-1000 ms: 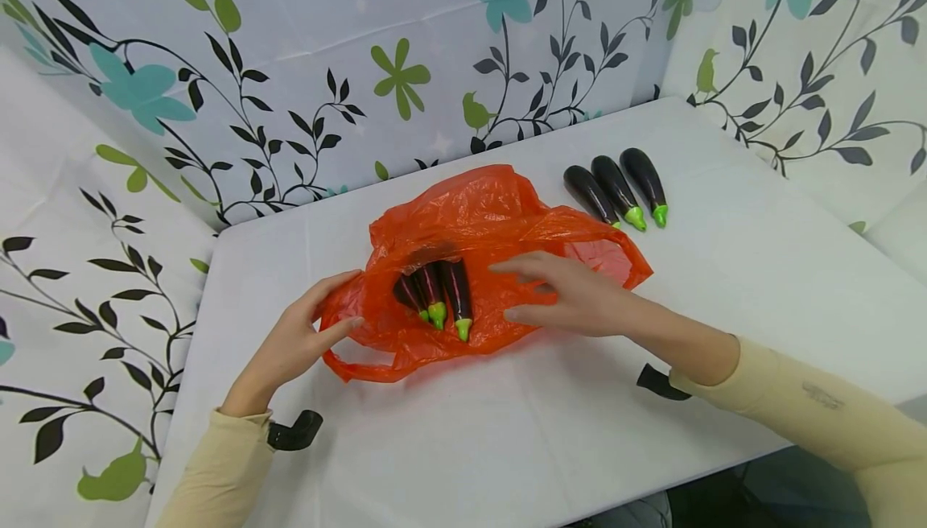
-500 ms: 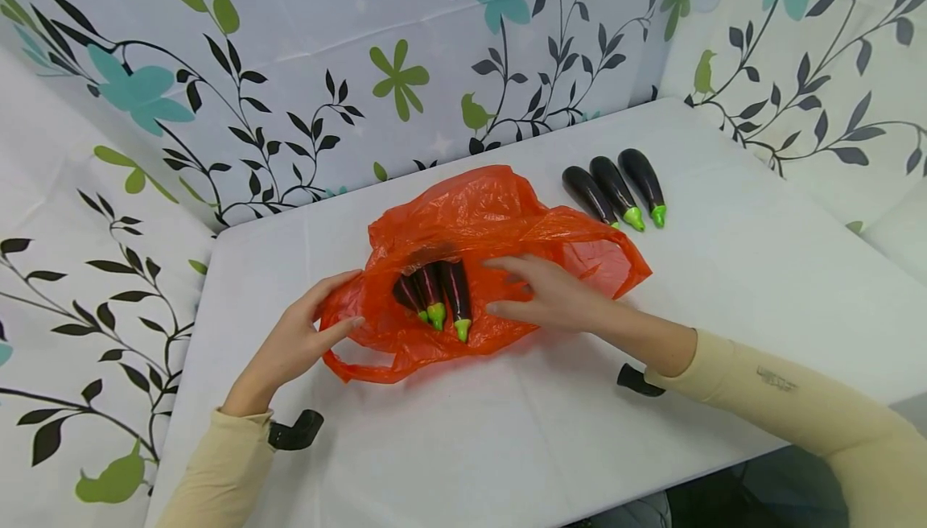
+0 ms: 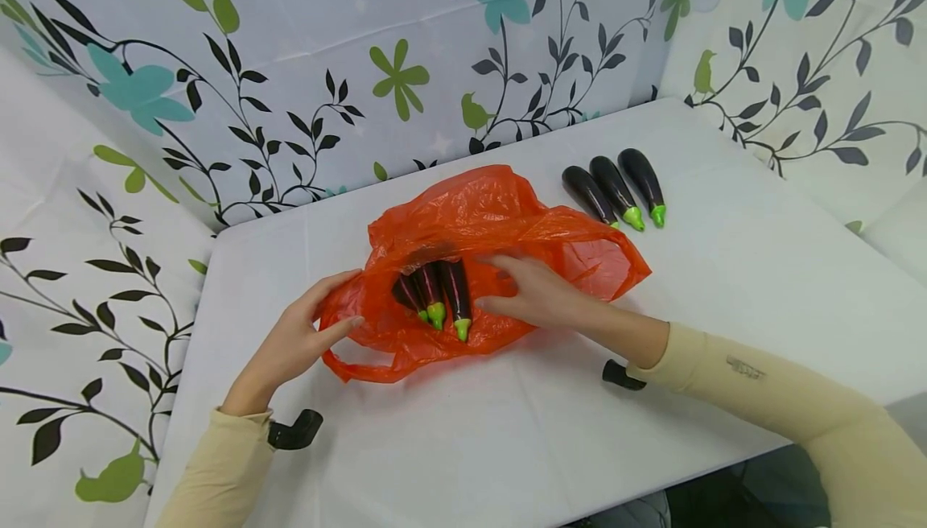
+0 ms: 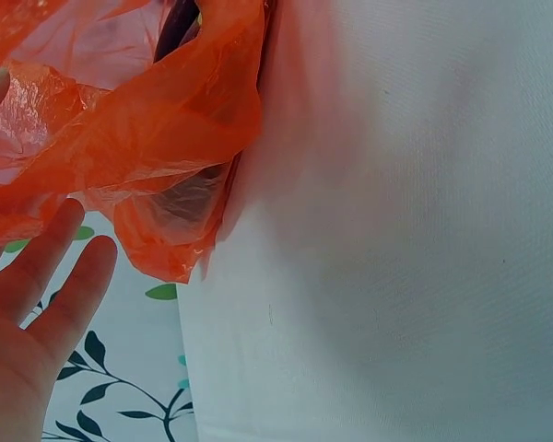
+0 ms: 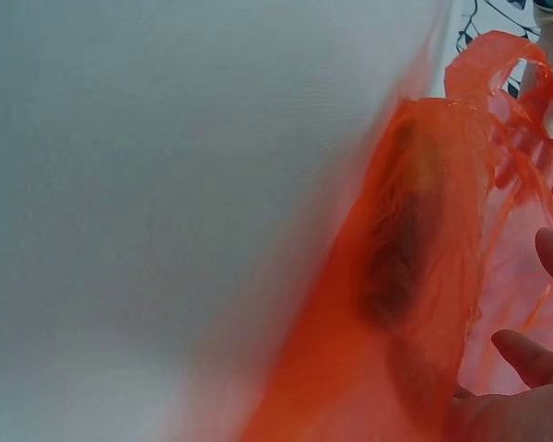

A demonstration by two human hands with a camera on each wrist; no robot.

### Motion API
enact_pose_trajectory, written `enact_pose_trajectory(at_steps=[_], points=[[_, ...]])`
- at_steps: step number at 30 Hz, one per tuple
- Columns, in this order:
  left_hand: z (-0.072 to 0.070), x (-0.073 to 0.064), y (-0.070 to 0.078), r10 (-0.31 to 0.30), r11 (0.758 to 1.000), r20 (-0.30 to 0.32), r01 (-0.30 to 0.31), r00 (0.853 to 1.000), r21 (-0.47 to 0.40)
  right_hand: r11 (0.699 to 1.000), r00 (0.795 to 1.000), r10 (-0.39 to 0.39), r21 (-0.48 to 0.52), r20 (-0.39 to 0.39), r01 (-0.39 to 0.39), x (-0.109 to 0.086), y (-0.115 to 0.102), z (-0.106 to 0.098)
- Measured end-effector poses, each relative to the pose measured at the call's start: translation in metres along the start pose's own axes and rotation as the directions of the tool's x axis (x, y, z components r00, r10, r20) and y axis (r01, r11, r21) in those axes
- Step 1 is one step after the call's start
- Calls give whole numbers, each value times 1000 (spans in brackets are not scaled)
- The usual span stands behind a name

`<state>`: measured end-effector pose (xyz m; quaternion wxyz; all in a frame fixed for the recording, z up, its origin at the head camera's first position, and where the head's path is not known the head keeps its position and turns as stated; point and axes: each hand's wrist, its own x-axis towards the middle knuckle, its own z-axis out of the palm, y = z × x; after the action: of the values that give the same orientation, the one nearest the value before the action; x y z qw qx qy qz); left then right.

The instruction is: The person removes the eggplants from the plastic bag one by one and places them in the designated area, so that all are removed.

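Observation:
An orange plastic bag (image 3: 452, 210) lies on the white table with its mouth toward me. Three dark eggplants (image 3: 455, 290) with green stem ends show in the opening. My left hand (image 3: 286, 347) is at the bag's left edge, thumb and fingers spread; in the left wrist view its fingers (image 4: 83, 285) are straight against the film. My right hand (image 3: 539, 294) reaches over the opening, right of the eggplants, with thumb and fingers apart and nothing between them. The right wrist view shows a dark shape (image 5: 401, 249) through the film, and part of the right hand (image 5: 525, 405).
Behind the bag on the right, three more eggplants (image 3: 611, 190) lie side by side on the table (image 3: 471, 447). A patterned curtain (image 3: 304, 29) stands along the back and sides. Each wrist wears a black device, such as the left one (image 3: 295, 430).
My right hand has moved left across the bag's opening, closer to the eggplants inside. The left hand, the bag and the eggplants have stayed in place.

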<state>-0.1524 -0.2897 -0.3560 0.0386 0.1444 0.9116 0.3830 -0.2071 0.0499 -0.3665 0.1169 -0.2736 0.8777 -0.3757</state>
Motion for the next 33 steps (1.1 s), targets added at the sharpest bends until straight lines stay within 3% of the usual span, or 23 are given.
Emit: enact_pose_trajectory(at_steps=[10, 33], points=[[0, 0, -1, -2, 1000, 1, 2, 1000, -11, 1000, 1000, -19, -17, -20, 18, 14, 1, 12], [1, 1, 0, -7, 1000, -4, 7, 1000, -5, 998, 1000, 19, -60, -19, -20, 35, 4, 29]])
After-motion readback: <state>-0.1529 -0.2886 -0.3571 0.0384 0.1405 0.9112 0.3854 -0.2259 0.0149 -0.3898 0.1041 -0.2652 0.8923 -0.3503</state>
